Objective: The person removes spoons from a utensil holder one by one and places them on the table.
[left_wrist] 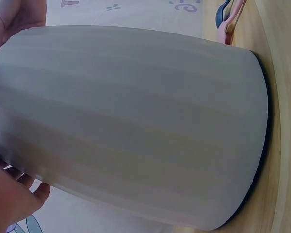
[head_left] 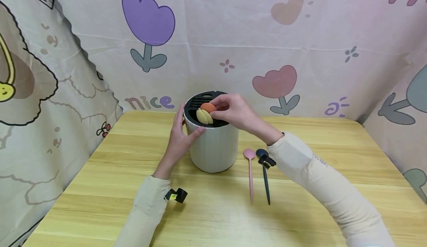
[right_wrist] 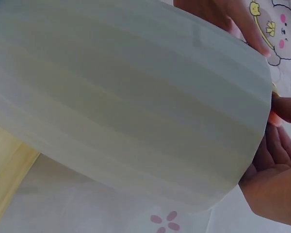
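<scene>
A white ribbed utensil holder (head_left: 213, 149) with a black slotted top (head_left: 197, 104) stands upright on the table. My left hand (head_left: 180, 137) grips its left side near the rim, thumb across the front and fingers around the far side. Over the top, my right hand (head_left: 235, 112) pinches an orange spoon (head_left: 208, 107) by its rounded head between thumb and fingers. Right beside it, a pale yellow spoon head (head_left: 203, 116) shows above the black top. Any handles below these heads are hidden. In the left wrist view the holder's wall (left_wrist: 136, 121) fills most of the picture.
A pink spoon (head_left: 250, 165) and a dark blue spoon (head_left: 265, 180) lie side by side on the wooden table (head_left: 207, 210), right of the holder, under the right forearm's wrist camera (head_left: 267, 161). Behind the table hangs a printed cloth (head_left: 213, 28).
</scene>
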`<state>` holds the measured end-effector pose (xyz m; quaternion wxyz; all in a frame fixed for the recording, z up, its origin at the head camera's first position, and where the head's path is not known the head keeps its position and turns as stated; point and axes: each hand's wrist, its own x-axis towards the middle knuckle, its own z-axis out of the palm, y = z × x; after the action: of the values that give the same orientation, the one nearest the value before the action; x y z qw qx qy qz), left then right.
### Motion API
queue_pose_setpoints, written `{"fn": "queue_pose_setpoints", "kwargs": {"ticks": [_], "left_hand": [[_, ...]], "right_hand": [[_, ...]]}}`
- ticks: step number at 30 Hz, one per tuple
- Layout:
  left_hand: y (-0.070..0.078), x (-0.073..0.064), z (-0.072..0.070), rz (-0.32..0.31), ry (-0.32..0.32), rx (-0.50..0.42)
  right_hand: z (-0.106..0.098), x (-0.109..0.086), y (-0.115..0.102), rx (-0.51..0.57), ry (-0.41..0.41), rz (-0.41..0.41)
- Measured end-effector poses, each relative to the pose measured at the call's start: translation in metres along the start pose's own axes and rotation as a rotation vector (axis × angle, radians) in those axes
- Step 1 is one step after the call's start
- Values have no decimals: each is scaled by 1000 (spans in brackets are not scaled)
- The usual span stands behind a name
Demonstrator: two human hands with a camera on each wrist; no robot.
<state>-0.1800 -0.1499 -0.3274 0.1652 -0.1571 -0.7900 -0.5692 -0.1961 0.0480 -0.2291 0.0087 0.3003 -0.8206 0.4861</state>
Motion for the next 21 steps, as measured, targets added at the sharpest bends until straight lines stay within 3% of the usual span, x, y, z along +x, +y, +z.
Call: {"fn": "queue_pose_setpoints", "kwargs": {"ticks": [9, 14, 21], "left_hand": [[0, 1, 1, 17, 7, -2], [-1, 2, 1, 4, 8, 0], [0, 2, 2, -2, 13, 0]], "right_hand": [[-12, 4, -5, 87, 68, -66], [-23, 4, -10, 87, 126, -58], [-36, 3, -16, 140, 140, -35]]}}
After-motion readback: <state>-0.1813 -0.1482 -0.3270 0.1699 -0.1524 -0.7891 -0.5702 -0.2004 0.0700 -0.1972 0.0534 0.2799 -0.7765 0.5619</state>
